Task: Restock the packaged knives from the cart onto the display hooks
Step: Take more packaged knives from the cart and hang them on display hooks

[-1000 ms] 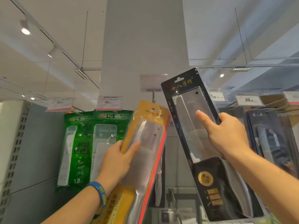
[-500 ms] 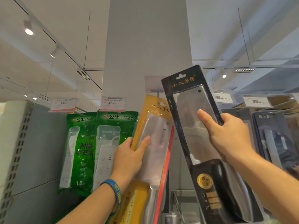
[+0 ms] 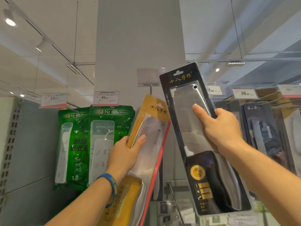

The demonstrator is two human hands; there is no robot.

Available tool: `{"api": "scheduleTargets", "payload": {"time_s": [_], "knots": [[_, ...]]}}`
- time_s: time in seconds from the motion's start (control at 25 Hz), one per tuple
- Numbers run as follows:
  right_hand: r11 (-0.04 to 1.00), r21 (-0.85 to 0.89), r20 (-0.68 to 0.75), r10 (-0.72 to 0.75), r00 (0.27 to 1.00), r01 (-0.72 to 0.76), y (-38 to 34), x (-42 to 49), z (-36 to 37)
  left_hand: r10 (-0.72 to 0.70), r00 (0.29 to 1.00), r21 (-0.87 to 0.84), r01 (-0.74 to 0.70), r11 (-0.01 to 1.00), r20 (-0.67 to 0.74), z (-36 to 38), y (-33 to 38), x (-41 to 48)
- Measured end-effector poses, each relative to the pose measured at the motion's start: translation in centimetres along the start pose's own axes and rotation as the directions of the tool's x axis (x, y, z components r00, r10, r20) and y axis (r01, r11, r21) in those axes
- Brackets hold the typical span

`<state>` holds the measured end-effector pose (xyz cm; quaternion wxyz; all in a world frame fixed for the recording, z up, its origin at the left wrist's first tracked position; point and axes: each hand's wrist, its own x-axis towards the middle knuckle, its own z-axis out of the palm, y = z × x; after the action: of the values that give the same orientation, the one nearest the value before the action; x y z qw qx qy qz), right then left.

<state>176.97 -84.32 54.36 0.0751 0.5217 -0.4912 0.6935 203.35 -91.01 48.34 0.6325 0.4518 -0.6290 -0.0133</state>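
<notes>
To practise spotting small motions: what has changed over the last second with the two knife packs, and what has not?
The left hand has carried the yellow knife pack up and rightward, away from the green power-strip packs, toward the empty hook. The right hand has raised the black knife pack slightly. Both grips are unchanged; neither pack is hung.

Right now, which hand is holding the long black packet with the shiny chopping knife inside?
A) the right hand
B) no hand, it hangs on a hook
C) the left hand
A: the right hand grips the long black cardboard knife packet, thumb across its front, while the left hand holds the yellow plastic knife packet.
</notes>
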Motion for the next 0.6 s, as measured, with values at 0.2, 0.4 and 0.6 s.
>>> {"api": "scheduleTargets", "payload": {"time_s": [0.2,0.4,0.6], "knots": [[1.0,-0.023,0.02,-0.02,1.0,0.02,-0.4,-1.1,-0.7,0.003,0.999,0.039,-0.005,0.999,0.033,-0.4,1.4,-0.8],[1.0,-0.012,0.022,-0.01,1.0,0.01,-0.7,-1.1,-1.5,-0.056,0.996,0.037,0.053,0.998,0.07,-1.6,2.1,-0.5],[1.0,0.011,0.02,-0.001,1.0,0.001,0.1,-1.3,-1.9,-0.271,0.963,-0.193,0.267,0.944,0.005,-3.8,1.3,-0.7]]}}
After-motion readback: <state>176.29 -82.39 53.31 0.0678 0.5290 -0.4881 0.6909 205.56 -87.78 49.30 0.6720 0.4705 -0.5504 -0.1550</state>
